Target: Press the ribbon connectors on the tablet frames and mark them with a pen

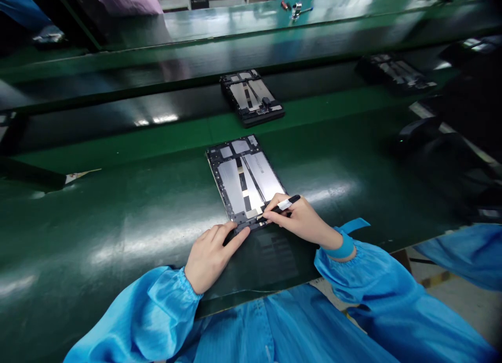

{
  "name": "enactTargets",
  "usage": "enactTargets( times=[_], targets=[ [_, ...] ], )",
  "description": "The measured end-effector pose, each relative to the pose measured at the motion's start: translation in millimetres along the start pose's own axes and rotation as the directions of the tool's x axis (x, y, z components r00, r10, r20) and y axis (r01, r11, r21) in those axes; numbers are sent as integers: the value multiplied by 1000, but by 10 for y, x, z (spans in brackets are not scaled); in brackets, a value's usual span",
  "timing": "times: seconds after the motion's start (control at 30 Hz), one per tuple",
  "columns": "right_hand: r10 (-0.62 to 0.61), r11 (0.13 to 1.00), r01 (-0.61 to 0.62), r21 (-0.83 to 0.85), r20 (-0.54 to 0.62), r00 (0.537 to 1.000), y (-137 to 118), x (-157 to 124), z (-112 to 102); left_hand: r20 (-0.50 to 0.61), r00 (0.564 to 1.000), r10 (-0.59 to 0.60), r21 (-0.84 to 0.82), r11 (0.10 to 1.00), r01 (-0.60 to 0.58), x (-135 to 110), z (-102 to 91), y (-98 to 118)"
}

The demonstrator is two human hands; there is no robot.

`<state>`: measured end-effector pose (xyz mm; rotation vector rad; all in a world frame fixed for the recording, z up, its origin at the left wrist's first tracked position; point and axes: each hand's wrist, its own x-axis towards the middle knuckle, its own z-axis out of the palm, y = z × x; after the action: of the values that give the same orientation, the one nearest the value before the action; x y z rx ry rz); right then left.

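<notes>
An opened tablet [229,181] lies on the green bench, its silver battery panels, dark flex strips and black frame exposed. My left hand [212,250] steadies its near left corner, thumb on the near edge and fingertips on the left side. In my right hand [301,219], a slim black pen-like tool [289,202] with a white band is pinched between thumb and fingers. Its tip points down-left at the near end of the tablet, over small parts there. Whether the tip touches them I cannot tell. A blue wrist strap [345,246] circles my right wrist.
Beyond the tablet, a stack of similar opened tablets [251,93] stands at the dark belt's near edge. Another such stack [396,72] sits farther right, blurred. A dark object [421,138] is at the right. Small tools [297,10] lie on the far ledge. A blue sleeve [466,253] shows at right.
</notes>
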<state>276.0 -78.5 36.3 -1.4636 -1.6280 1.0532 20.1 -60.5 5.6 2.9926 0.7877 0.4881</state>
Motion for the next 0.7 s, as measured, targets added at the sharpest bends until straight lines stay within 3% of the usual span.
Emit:
enactTargets(
  times=[0.13,0.23,0.33,0.47,0.57,0.7],
  targets=[
    [-151,983,146,-115,-34,988,-2,-45,40,-4,1000,-5,-1,1000,5,5,1,0],
    [-296,941,279,-190,-67,953,0,-94,93,-9,1000,-7,-2,1000,7,5,-2,4],
    [-340,925,318,-209,-80,937,7,-118,139,-15,1000,-10,1,1000,10,7,-3,9],
    [-259,960,243,-139,-117,959,25,-114,165,-15,1000,-15,5,1000,15,10,-7,6],
    [-94,985,119,126,-190,977,54,-134,155,-3,1000,-11,0,1000,11,-1,-18,-8],
    [99,888,13,460,-218,971,108,-209,105,-28,1000,5,-37,999,-6,-16,-33,-35]
  ],
)
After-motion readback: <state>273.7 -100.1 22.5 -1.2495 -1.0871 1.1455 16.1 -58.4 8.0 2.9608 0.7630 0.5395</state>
